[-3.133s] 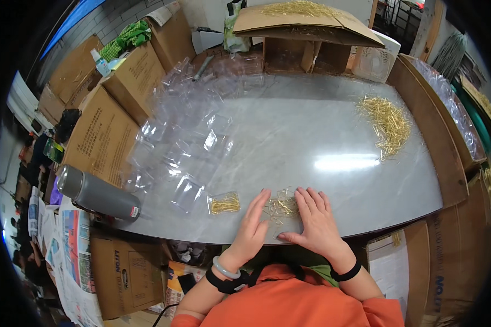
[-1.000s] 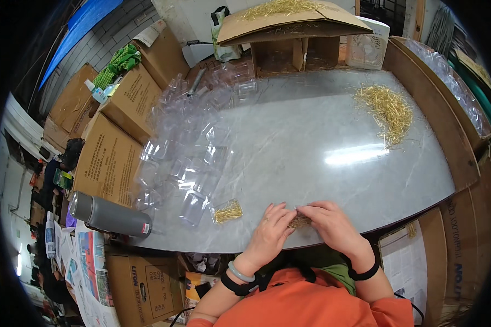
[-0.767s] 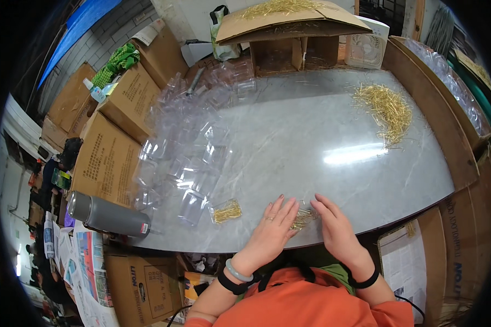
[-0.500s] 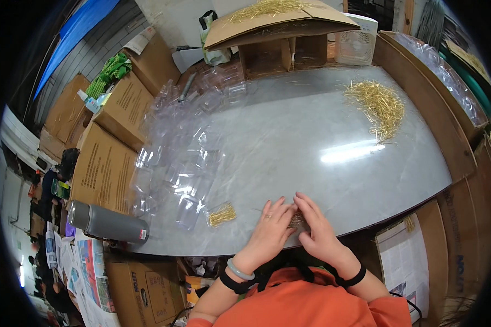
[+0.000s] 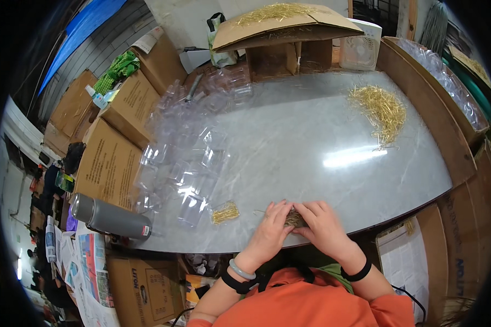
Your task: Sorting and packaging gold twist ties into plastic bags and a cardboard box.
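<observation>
At the near edge of the table, my left hand (image 5: 270, 231) and my right hand (image 5: 327, 230) meet, fingers curled in from both sides. Between them they grip a small bundle of thin wire pieces (image 5: 294, 219), partly hidden by the fingers and darker than the other wire. Just left of my left hand lies a clear plastic pack (image 5: 225, 213) filled with gold wire pieces. A loose heap of thin gold wire pieces (image 5: 384, 111) lies at the far right of the table.
Clear plastic boxes (image 5: 193, 180) cover the table's left side. A grey bottle (image 5: 112, 216) lies at the left front corner, beside cardboard boxes (image 5: 112, 163). A cardboard shelf (image 5: 273, 60) and a white fan (image 5: 360, 48) stand at the back. A cardboard wall (image 5: 428, 109) lines the right edge.
My right hand's fingers have bent down and closed in around the bundle, and more of it shows between my hands. The whole view has shifted slightly.
</observation>
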Available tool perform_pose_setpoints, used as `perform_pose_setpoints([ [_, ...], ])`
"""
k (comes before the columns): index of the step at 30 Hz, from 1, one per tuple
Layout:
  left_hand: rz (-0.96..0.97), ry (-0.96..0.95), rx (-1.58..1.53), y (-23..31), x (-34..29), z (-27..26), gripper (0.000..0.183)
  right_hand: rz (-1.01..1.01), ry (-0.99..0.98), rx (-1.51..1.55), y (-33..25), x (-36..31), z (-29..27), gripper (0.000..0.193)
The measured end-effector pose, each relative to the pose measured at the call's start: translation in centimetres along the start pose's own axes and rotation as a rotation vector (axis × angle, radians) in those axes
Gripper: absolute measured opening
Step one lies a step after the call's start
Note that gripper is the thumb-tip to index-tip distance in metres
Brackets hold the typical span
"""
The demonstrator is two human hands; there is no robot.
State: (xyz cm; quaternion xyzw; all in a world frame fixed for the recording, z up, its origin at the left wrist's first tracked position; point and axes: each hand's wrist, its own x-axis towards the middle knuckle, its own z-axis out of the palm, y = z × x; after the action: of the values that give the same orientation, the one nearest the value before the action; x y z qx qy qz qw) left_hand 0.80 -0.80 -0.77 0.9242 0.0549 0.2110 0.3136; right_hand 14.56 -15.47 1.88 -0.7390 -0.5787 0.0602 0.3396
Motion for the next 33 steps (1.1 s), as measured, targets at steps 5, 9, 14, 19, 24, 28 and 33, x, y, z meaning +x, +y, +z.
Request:
perform_pose_setpoints([
  [5, -0.051, -0.024, -0.055, 0.3, 0.1, 0.1, 0.070, -0.002, 0.098, 0.170, -0.3, -0.6, 2.0, 0.066],
  [9, -0.094, 0.052, -0.195, -0.1, -0.2, -0.5, 0.070, -0.088, 0.033, 0.044, -0.3, 0.6, 0.5, 0.069],
  [14, -0.111, 0.037, -0.254, -0.3, -0.3, -1.8, 0.069, -0.177, -0.037, -0.125, -0.2, 1.8, 1.3, 0.068],
  [19, -0.174, -0.036, -0.241, 0.2, -0.2, -1.4, 0.079, -0.133, -0.049, -0.061, 0.9, 1.5, 2.2, 0.066],
  [24, -0.061, 0.032, -0.223, -0.4, 0.2, -1.2, 0.088, -0.184, -0.125, -0.025, -0.6, 1.6, 0.7, 0.066],
  [28, -0.132, 0.029, -0.509, -0.5, -0.1, -1.6, 0.081, -0.182, -0.100, -0.072, -1.4, 1.3, 1.1, 0.066],
  [33, -0.157, -0.036, -0.098, 1.5, -0.9, -4.8, 0.078, -0.229, -0.114, -0.110, 0.1, 1.3, 1.7, 0.057],
])
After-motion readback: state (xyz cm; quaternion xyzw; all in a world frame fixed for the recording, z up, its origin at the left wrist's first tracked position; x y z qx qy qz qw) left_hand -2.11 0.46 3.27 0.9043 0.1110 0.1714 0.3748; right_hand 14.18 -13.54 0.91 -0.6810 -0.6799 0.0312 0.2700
